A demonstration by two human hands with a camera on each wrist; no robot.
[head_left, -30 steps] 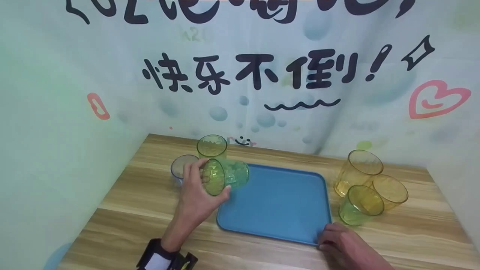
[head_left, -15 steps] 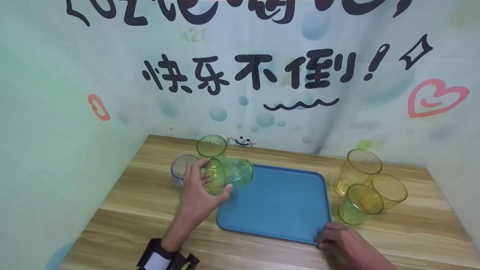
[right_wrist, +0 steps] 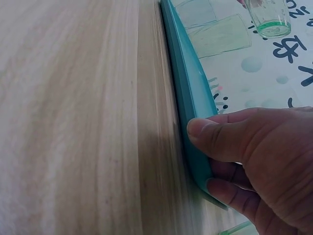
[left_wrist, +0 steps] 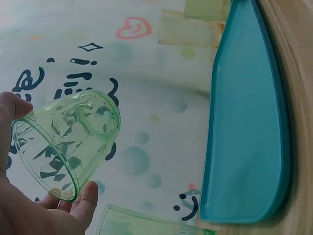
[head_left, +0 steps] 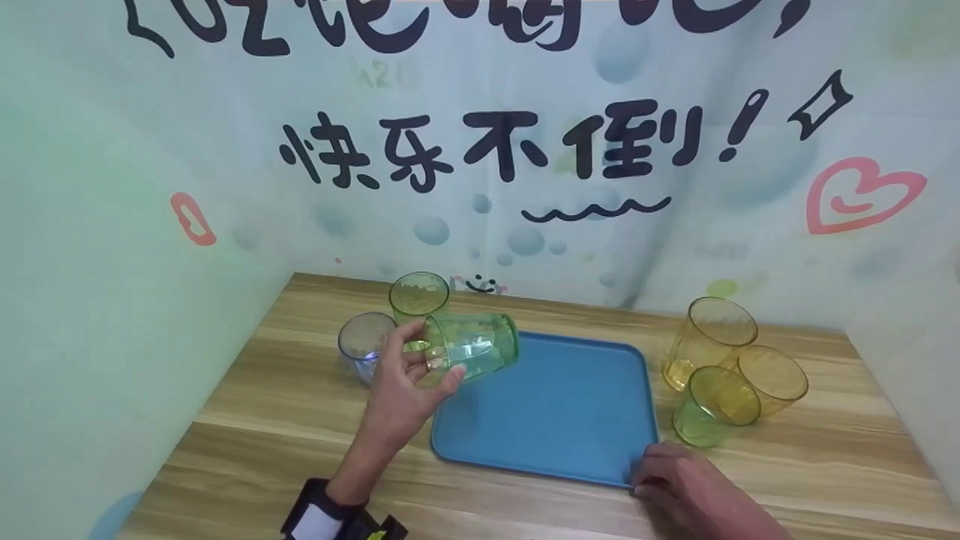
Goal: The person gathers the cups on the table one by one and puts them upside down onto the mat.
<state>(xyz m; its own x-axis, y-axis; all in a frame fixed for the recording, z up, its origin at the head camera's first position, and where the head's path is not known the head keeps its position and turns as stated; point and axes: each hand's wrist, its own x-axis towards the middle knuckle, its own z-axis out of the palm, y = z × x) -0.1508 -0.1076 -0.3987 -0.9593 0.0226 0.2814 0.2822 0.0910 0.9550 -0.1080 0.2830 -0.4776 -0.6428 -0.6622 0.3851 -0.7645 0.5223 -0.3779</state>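
Observation:
A clear green cup [head_left: 480, 345] is held on its side by my left hand [head_left: 409, 382], above the left part of the blue tray [head_left: 555, 412]. Its rim faces left toward the palm and its base points right. In the left wrist view the thumb and fingers grip the cup [left_wrist: 73, 142] near its rim. My right hand [head_left: 682, 480] pinches the tray's near right corner. The right wrist view has the thumb on top of the tray edge [right_wrist: 193, 93] and fingers at the corner.
Behind the left hand stand a green cup [head_left: 418, 294] and a bluish cup [head_left: 366, 341]. At the right are two amber cups, one taller [head_left: 712, 337] and one shorter [head_left: 776, 379], beside another green cup [head_left: 709, 412]. A printed cloth [head_left: 480, 240] hangs behind the wooden table [head_left: 262, 420].
The green cup in my left hand has turned, so its base now reaches farther right and its side shows more. My right hand stays on the tray corner. The head view shifted slightly.

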